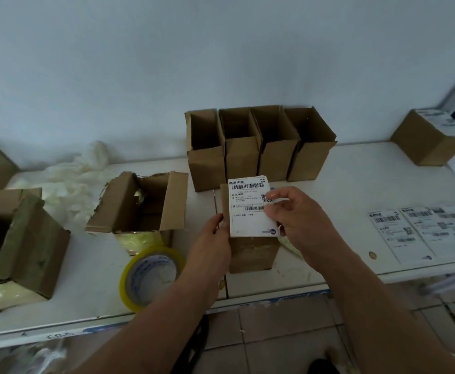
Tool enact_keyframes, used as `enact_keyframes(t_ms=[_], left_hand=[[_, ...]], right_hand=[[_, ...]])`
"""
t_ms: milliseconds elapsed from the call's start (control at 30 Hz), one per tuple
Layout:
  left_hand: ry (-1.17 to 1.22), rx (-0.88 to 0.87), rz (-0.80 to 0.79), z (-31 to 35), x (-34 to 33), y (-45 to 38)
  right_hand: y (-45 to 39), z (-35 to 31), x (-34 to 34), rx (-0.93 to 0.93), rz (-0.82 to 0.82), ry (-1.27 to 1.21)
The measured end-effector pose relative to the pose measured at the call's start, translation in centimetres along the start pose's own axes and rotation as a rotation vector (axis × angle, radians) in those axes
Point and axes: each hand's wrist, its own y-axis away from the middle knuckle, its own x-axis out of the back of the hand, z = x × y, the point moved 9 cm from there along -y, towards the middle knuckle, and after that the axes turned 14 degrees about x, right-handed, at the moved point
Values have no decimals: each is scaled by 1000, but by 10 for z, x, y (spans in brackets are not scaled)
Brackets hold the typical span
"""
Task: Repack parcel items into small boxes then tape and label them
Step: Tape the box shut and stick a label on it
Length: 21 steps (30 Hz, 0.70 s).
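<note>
A pale wall [167, 63] rises behind the white table [91, 279]; tiled floor [269, 333] lies below.

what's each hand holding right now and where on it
The left hand grips the small closed box by its left side. The right hand pinches the shipping label at its right edge, over the box's top.

Both forearms come in bare from 6 o'clock, no sleeves, gloves, watch or rings visible on the left hand [211, 238] or right hand [299, 220], fingernails short and unpainted.
</note>
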Motion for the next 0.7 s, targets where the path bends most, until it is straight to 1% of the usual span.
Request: enact_keyframes(t_ms=[167, 400, 700], left_hand=[[26, 21, 13, -3, 4, 2], [1, -9, -10, 2, -2, 4], [-3, -20, 3, 6, -5, 9]], right_hand=[[-3, 2, -2, 17, -58, 132], [-8, 2, -3, 112, -96, 377], [-7, 0, -3, 140, -105, 461]])
